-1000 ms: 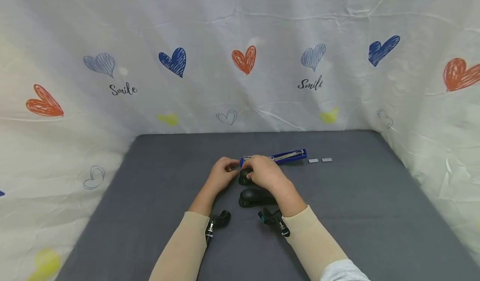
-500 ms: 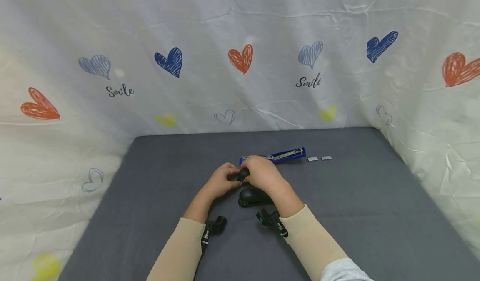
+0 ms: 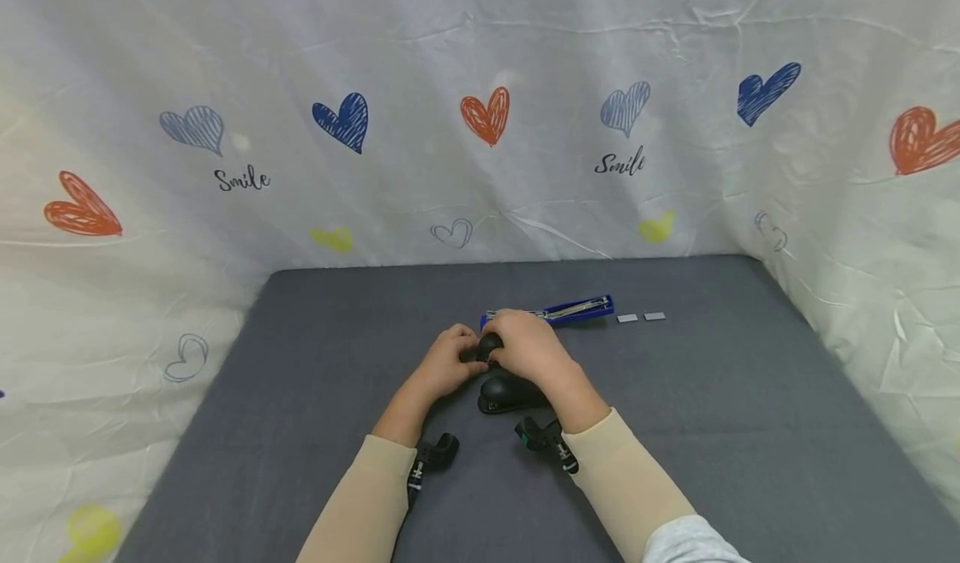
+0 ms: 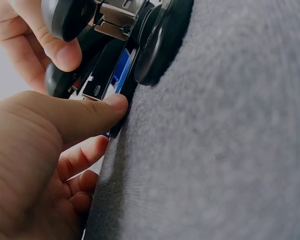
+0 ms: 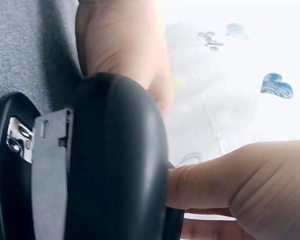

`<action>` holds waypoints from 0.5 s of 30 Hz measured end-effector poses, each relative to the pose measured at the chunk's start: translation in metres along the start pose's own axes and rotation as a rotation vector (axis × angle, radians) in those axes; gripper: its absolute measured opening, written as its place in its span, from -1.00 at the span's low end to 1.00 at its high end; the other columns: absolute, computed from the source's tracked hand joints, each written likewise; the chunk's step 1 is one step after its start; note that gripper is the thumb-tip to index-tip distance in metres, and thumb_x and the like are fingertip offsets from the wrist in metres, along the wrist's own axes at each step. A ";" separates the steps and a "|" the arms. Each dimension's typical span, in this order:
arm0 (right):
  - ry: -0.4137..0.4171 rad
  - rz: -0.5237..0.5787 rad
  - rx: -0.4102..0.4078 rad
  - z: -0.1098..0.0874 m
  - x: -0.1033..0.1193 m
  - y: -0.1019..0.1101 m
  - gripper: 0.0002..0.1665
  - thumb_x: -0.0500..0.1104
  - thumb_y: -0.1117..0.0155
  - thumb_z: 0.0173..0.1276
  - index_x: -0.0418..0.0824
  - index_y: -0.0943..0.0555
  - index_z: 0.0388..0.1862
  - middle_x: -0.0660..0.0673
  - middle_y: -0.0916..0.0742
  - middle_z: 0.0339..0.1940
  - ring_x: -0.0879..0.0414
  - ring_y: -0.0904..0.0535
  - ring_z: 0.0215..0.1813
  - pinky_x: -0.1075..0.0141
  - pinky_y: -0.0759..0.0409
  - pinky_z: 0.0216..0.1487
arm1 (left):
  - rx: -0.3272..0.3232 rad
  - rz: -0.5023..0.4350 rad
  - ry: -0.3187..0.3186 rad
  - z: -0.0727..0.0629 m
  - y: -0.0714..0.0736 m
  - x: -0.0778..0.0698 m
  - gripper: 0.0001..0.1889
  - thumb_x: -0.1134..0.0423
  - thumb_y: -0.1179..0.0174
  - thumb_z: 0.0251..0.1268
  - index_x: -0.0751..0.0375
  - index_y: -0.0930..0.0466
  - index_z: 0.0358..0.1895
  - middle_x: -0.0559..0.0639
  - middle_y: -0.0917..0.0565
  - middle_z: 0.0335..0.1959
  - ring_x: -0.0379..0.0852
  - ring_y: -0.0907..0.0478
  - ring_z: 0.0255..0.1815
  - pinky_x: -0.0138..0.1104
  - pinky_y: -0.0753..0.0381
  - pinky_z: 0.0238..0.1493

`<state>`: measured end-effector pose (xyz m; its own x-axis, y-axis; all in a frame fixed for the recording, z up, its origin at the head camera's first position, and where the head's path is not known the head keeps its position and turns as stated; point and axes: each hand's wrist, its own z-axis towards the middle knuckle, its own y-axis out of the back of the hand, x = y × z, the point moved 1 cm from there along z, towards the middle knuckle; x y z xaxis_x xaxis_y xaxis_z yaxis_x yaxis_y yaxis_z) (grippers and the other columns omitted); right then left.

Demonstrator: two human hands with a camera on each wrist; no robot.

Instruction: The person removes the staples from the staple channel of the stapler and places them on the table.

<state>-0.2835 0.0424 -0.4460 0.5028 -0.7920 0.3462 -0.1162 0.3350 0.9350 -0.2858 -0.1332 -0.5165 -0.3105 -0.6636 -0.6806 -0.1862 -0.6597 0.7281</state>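
Two black staplers lie one behind the other at the middle of the table. My right hand point(image 3: 528, 350) grips the top arm of the far black stapler point(image 3: 489, 344), with the thumb on its near side. At its front end my left hand point(image 3: 444, 364) pinches the base, the thumb point(image 4: 115, 102) on top and fingers underneath. The far stapler's top is raised off its base, showing a metal part between. Closer to me stands the near black stapler point(image 3: 510, 394), which fills much of the right wrist view and partly hides the far one.
Behind the hands lies a blue stapler point(image 3: 577, 311), opened out, its metal channel showing. Two small silvery staple strips point(image 3: 641, 317) lie to its right. A grey cloth point(image 3: 712, 429) covers the table, and a printed white curtain point(image 3: 405, 188) surrounds it.
My left hand has shifted from beside the far stapler onto its front end and taken hold there. The stapler's front has risen slightly. My right hand has barely moved.
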 end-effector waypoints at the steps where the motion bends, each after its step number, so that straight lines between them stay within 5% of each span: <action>1: 0.002 0.007 -0.001 0.000 -0.001 0.001 -0.60 -0.20 -0.53 0.31 -0.14 -0.75 0.13 -0.09 -0.74 0.03 -0.04 -0.68 0.04 0.08 -0.64 0.03 | -0.004 0.000 0.000 0.000 0.000 0.000 -0.66 0.27 -0.44 0.31 0.35 -0.70 0.08 0.08 -0.55 0.07 0.13 -0.46 0.14 0.01 -0.49 0.15; 15: 0.009 0.271 -0.021 -0.005 -0.024 0.026 -0.58 -0.22 -0.52 0.31 -0.17 -0.73 0.15 -0.07 -0.72 0.08 -0.01 -0.64 0.08 0.06 -0.59 0.11 | -0.022 -0.016 -0.001 0.003 -0.001 0.001 -0.69 0.30 -0.44 0.29 0.24 -0.74 0.08 0.03 -0.57 -0.01 0.09 -0.49 0.09 0.00 -0.49 0.16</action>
<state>-0.2941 0.0732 -0.4303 0.4631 -0.6677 0.5829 -0.2298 0.5447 0.8065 -0.2889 -0.1323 -0.5176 -0.3085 -0.6523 -0.6923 -0.1707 -0.6780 0.7149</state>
